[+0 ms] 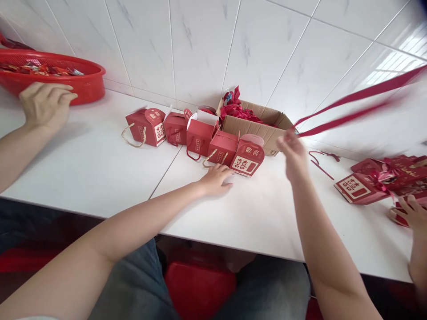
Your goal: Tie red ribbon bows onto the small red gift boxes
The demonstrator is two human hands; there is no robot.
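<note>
My left hand [216,180] rests on the white table [133,182] with its fingers apart, just in front of a row of red gift boxes [197,135]. Its fingertips are beside the rightmost box [248,155] and a gold rope handle. Raised over the table, my right hand [293,149] pinches a dark red ribbon [360,95], whose two blurred lengths stream up to the right. Behind the boxes stands an open cardboard box [256,124] with red ribbon bows [235,110] in it.
A red basket [90,82] of wrapped sweets is at the left, near another person's hand [45,106]. Finished-looking red boxes with bows [370,182] lie at the right by another hand [415,213]. Loose ribbon pieces [322,170] lie between.
</note>
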